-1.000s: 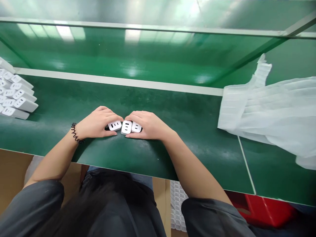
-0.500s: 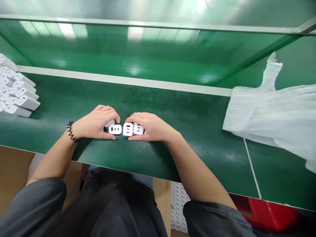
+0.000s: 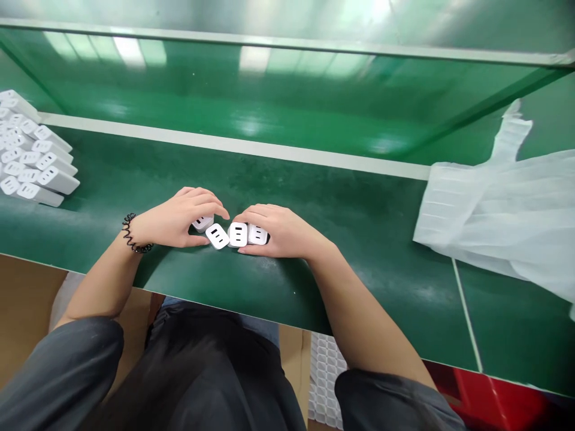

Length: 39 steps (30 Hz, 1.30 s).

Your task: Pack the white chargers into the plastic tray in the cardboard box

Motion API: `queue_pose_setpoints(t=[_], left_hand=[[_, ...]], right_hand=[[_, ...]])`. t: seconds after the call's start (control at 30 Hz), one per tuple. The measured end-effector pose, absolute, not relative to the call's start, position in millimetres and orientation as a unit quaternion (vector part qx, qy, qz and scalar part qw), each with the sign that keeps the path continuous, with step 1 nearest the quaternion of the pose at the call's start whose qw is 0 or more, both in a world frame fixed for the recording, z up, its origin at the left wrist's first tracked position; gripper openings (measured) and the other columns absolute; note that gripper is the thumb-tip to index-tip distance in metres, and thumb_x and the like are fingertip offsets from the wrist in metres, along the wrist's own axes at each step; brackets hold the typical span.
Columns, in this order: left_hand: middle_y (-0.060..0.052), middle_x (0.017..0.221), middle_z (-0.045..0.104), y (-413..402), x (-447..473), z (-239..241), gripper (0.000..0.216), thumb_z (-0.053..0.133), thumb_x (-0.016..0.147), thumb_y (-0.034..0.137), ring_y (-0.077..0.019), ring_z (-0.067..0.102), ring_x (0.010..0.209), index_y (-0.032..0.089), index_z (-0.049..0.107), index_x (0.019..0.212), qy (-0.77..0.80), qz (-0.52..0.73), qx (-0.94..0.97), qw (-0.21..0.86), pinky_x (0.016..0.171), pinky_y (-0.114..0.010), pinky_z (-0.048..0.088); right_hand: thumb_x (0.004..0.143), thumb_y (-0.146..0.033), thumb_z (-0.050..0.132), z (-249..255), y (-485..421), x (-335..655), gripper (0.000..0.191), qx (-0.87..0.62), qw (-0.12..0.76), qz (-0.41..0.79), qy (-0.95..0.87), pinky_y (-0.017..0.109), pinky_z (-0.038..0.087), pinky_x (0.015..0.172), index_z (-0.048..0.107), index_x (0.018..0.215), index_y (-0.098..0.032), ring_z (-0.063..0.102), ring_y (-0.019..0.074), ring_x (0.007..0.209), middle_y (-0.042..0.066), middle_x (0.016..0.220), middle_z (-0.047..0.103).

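White USB chargers with dark port slots stand between my two hands on the green worktop. My left hand (image 3: 182, 216) curls around a charger (image 3: 203, 223) partly hidden under its fingers. By its thumb and fingertips a second charger (image 3: 218, 236) stands turned at a slant, its corner close to the right-hand group. My right hand (image 3: 281, 230) is wrapped around two chargers side by side, a nearer-left one (image 3: 238, 234) and another (image 3: 257, 234) tucked toward the palm. Their port faces point up at me.
A stack of similar white chargers (image 3: 38, 158) lies at the far left. White translucent plastic bags (image 3: 498, 209) are piled at the right. A pale strip (image 3: 233, 142) runs along the back below a green panel. Clear moulded trays (image 3: 326, 377) show beneath the table edge.
The slanted charger has turned from lying level to tilted and now meets the right-hand group. The fingers of my left hand have stretched further right over it. My right hand keeps its hold.
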<state>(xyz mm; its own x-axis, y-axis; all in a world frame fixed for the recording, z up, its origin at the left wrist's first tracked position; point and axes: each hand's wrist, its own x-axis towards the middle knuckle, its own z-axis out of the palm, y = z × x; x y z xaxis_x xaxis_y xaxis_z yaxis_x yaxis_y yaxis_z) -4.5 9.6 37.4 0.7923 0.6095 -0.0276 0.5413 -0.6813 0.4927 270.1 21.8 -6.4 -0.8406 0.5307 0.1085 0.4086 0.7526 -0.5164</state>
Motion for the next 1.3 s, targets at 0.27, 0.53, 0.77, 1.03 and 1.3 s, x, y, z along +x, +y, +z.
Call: queue_pose_setpoints(t=[0.27,0.53,0.77,1.03,1.3], left_hand=[[-0.012,0.139,0.051,22.6,-30.0,41.4,0.071,0.071,0.082,0.053,-0.0298,0.045,0.13,0.022,0.044,0.141,0.399,0.03,0.87,0.288,0.106,-0.04,0.039],[-0.013,0.125,0.051,12.2,-21.1,32.5,0.092,0.071,0.07,0.076,-0.0327,0.047,0.121,0.02,0.044,0.138,0.462,0.015,0.851,0.25,0.102,-0.042,0.042],[-0.012,0.126,0.052,12.9,-21.5,37.0,0.062,0.066,0.083,0.043,-0.0273,0.054,0.114,0.02,0.044,0.135,0.437,0.033,0.862,0.255,0.096,-0.039,0.047],[-0.012,0.139,0.052,16.7,-39.7,45.7,0.075,0.054,0.072,0.011,-0.0239,0.054,0.125,0.02,0.033,0.144,0.325,0.031,0.878,0.352,0.102,-0.036,0.047],[-0.015,0.143,0.044,0.2,-43.3,38.8,0.085,0.079,0.07,0.039,-0.0331,0.04,0.136,0.022,0.035,0.141,0.387,0.053,0.874,0.287,0.11,-0.046,0.041]], right_hand=[[0.089,-0.053,0.066,-8.4,21.5,270.1,0.048,-0.245,0.124,0.23,-0.934,0.037,0.048,0.083,0.061,0.123,-0.02,0.067,0.0246,0.097,0.01,0.114,0.071],[0.089,-0.055,0.064,-11.1,21.7,268.3,0.054,-0.247,0.119,0.212,-0.938,0.039,0.05,0.082,0.06,0.129,-0.019,0.066,0.0262,0.095,0.012,0.113,0.071],[0.089,-0.056,0.064,-11.5,19.1,265.1,0.058,-0.238,0.136,0.213,-0.938,0.042,0.051,0.085,0.058,0.132,-0.018,0.066,0.0269,0.099,0.013,0.117,0.07],[0.089,-0.055,0.064,-10.7,17.6,261.2,0.057,-0.232,0.138,0.21,-0.94,0.043,0.052,0.087,0.059,0.131,-0.018,0.066,0.0271,0.101,0.013,0.116,0.07],[0.088,-0.057,0.064,-14.3,20.0,261.8,0.058,-0.226,0.157,0.215,-0.937,0.042,0.053,0.086,0.06,0.13,-0.017,0.066,0.0268,0.097,0.013,0.111,0.071]])
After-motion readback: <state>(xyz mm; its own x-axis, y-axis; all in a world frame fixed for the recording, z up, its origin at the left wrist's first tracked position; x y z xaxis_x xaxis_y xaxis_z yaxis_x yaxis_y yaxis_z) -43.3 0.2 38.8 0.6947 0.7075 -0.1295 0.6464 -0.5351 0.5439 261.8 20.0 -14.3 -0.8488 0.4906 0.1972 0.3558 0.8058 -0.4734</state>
